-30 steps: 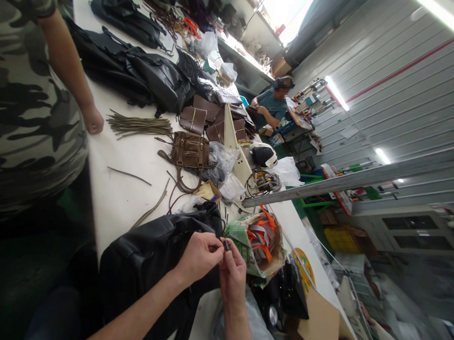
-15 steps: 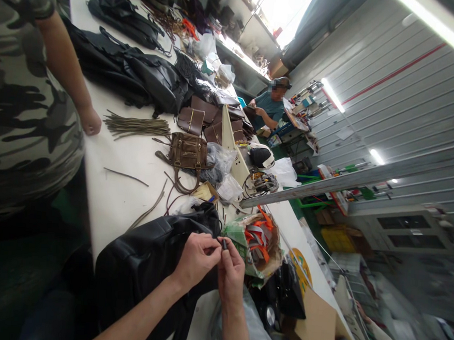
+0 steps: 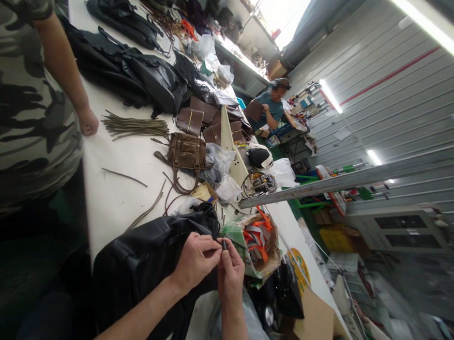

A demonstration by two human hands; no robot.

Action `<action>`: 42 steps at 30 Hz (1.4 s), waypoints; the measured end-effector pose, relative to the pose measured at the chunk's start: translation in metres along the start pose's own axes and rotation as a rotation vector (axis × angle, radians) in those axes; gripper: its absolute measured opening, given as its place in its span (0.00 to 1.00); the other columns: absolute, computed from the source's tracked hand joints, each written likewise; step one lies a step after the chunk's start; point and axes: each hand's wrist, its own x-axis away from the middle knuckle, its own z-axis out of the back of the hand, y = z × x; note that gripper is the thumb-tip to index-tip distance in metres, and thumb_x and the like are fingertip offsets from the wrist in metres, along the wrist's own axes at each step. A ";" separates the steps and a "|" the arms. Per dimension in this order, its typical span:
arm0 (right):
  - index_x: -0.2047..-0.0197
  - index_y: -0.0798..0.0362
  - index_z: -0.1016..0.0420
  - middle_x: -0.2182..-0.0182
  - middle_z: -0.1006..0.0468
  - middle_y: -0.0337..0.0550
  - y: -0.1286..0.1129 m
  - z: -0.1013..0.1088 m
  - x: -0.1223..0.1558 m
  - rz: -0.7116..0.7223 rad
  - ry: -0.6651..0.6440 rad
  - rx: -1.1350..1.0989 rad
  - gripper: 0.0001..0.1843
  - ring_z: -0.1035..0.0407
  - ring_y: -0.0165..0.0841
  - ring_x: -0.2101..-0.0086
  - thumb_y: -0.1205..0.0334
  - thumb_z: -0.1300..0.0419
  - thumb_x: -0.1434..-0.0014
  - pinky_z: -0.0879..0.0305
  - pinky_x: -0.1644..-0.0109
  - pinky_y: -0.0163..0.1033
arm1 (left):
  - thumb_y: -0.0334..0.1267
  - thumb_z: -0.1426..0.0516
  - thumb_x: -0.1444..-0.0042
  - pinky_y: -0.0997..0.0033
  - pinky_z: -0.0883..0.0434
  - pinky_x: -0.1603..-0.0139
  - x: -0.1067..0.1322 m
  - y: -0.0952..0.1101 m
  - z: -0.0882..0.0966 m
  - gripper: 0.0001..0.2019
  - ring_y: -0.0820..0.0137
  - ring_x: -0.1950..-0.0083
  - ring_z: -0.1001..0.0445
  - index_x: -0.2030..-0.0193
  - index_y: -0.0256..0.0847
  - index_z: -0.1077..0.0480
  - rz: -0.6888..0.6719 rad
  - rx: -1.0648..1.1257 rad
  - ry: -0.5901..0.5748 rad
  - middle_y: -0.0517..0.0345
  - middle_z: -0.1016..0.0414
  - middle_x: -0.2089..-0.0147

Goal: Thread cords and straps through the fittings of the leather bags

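Observation:
My left hand is closed in a pinch on a thin dark strip, most of it hidden by the fingers. Fingertip to fingertip with it, my right hand grips a small black piece, too small to name exactly. Both hands are just above the right side of a black leather bag, which lies at the near end of the table. The bag's gathered top is just beyond my fingers.
A white table holds a brown handbag, a bundle of brown strips, black bags and brown leather pouches. Right of my hands are a sack of orange straps and a cardboard box. A person in camouflage stands left.
My hands keep the same pinch at nearly the same spot. The view has shifted very slightly. In the background, the seated person has raised a brown leather piece.

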 end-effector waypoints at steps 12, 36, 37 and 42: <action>0.43 0.53 0.16 0.46 0.15 0.56 0.007 0.001 0.003 -0.030 0.013 -0.006 0.29 0.18 0.46 0.49 0.49 0.21 0.44 0.21 0.42 0.50 | 0.25 0.39 0.35 0.59 0.37 0.54 0.005 -0.005 -0.005 0.13 0.70 0.68 0.30 0.69 0.44 0.22 -0.165 -0.191 0.036 0.62 0.20 0.69; 0.44 0.54 0.14 0.46 0.15 0.56 0.007 0.014 -0.001 -0.010 0.050 -0.002 0.28 0.19 0.46 0.47 0.50 0.20 0.44 0.21 0.41 0.50 | 0.28 0.41 0.30 0.63 0.27 0.51 0.004 -0.012 -0.003 0.10 0.64 0.57 0.20 0.60 0.42 0.19 -0.052 -0.056 -0.168 0.55 0.16 0.60; 0.44 0.54 0.14 0.46 0.15 0.56 0.007 0.013 0.000 -0.010 0.049 -0.008 0.28 0.19 0.46 0.48 0.50 0.20 0.44 0.21 0.41 0.49 | 0.28 0.41 0.30 0.62 0.28 0.51 0.004 -0.012 -0.003 0.11 0.64 0.58 0.21 0.62 0.42 0.20 -0.066 -0.092 -0.170 0.55 0.17 0.61; 0.44 0.54 0.14 0.47 0.15 0.55 0.007 0.010 0.001 -0.023 0.050 0.003 0.29 0.19 0.46 0.49 0.49 0.20 0.45 0.22 0.40 0.49 | 0.27 0.43 0.31 0.58 0.30 0.50 0.003 -0.005 -0.005 0.10 0.63 0.58 0.24 0.62 0.41 0.23 -0.120 -0.253 -0.140 0.55 0.20 0.62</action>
